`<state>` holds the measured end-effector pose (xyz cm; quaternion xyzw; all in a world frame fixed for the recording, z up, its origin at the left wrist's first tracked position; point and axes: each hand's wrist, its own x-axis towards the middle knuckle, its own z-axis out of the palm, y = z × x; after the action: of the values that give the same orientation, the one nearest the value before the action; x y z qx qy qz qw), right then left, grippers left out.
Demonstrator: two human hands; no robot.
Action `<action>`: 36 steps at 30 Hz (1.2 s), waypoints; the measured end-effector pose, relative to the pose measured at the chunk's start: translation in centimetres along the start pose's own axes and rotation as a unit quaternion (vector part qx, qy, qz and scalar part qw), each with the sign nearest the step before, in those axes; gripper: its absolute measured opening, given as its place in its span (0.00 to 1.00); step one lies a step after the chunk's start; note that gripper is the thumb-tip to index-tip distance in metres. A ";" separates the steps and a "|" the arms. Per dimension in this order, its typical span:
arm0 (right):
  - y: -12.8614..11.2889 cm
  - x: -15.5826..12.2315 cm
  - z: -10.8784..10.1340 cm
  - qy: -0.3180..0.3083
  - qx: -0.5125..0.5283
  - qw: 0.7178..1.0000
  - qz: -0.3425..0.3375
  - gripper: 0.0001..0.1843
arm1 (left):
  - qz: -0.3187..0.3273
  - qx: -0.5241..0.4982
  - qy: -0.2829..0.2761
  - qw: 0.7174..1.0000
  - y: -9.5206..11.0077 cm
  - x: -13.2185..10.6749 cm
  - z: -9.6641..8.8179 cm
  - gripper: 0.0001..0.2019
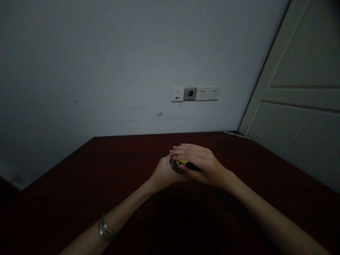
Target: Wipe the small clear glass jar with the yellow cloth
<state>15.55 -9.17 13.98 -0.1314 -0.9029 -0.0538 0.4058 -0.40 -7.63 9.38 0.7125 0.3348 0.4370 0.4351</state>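
Observation:
My left hand is closed around a small brownish thing, mostly hidden by both hands; its kind cannot be made out. Over it lies my right hand, palm down, with its fingers stretched toward the left hand. A yellow-and-black object, perhaps a tool handle, shows between the right thumb and fingers. The two hands meet above the dark red table. A silvery bracelet circles the left wrist.
The dark red tabletop reaches a pale wall at the back. Low on that wall is a row of sockets and switches. A panelled door stands at the right, with a thin patterned strip near its foot.

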 end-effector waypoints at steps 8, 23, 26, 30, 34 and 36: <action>2.0 -0.3 0.1 0.029 0.106 0.979 0.170 0.13 | -0.065 -0.135 -0.053 0.987 -0.5 -0.8 0.4 0.43; 1.7 -0.5 1.5 0.008 0.029 0.996 0.089 0.13 | -0.068 -0.128 0.035 0.989 -1.1 0.1 0.1 0.27; 2.2 -0.8 1.6 0.046 0.037 0.991 0.119 0.14 | -0.081 -0.191 0.024 0.978 -1.0 -0.1 0.4 0.33; 1.3 -0.6 1.8 0.001 -0.035 0.997 0.067 0.14 | -0.062 -0.116 0.068 0.989 -1.0 0.2 0.0 0.24; 0.4 -0.4 1.7 -0.054 -0.072 0.996 0.024 0.15 | -0.031 -0.026 0.088 0.995 -1.2 0.5 -0.5 0.16; 0.4 -0.3 1.6 -0.038 -0.044 0.998 0.036 0.14 | -0.020 -0.050 0.073 0.996 -1.3 0.4 -0.5 0.20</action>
<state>14.72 -8.54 12.73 -0.1840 -0.9088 -0.0740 0.3670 -0.78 -6.60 8.47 0.6495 0.3577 0.4949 0.4531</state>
